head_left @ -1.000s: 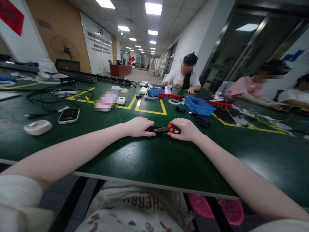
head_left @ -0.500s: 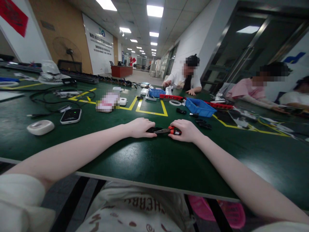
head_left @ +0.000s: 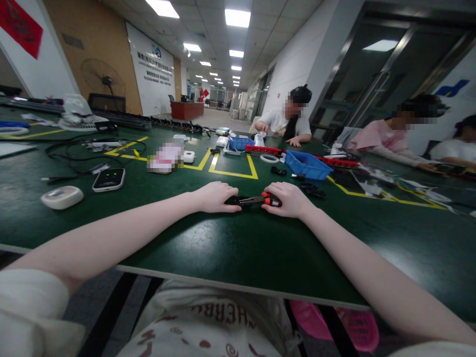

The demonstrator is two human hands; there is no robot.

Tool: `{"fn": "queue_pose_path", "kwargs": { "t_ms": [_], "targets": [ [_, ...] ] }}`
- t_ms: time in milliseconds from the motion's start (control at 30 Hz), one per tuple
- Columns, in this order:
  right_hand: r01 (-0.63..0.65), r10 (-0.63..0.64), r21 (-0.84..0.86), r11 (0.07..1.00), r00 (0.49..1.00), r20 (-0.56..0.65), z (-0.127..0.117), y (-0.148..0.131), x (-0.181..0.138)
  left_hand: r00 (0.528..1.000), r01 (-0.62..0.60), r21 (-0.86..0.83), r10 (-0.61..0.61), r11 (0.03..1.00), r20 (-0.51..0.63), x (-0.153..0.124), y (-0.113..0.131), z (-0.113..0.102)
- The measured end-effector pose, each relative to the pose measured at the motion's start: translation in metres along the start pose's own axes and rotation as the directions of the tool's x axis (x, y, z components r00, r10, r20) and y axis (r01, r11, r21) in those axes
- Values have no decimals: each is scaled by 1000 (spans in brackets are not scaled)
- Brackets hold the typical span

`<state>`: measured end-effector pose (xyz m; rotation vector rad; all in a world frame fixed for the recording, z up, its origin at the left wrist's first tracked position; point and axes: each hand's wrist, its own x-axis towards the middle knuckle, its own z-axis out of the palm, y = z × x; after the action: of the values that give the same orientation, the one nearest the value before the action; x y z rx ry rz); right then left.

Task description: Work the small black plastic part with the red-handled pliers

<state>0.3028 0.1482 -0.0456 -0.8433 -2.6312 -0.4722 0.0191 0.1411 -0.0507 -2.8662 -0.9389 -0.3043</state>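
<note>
My right hand is wrapped round the red and black handles of a pair of pliers, whose jaws point left. My left hand is closed on a small black piece, mostly hidden by the fingers, so its kind does not show. The plier jaws reach up to this black piece; whether they grip it I cannot make out. Both hands are low over the green table, close together in the middle of the view.
A blue bin stands beyond my right hand, with black parts nearer. To the left lie a white rounded case, a small device with green lights and a phone. Across the table sits a person.
The pliers' jaws look slightly wider apart, and my right hand has shifted a little. My left hand stays in place. The co-worker across the table has moved a hand and their head slightly.
</note>
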Motion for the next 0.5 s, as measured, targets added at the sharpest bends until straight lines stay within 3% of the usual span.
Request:
{"fn": "queue_pose_path", "kwargs": {
  "t_ms": [500],
  "targets": [
    [-72, 66, 77, 994, 995, 77, 1, -4, 1, 1000, 19, -8, -19, 1000, 5, 1, -1, 2]
  ]
}}
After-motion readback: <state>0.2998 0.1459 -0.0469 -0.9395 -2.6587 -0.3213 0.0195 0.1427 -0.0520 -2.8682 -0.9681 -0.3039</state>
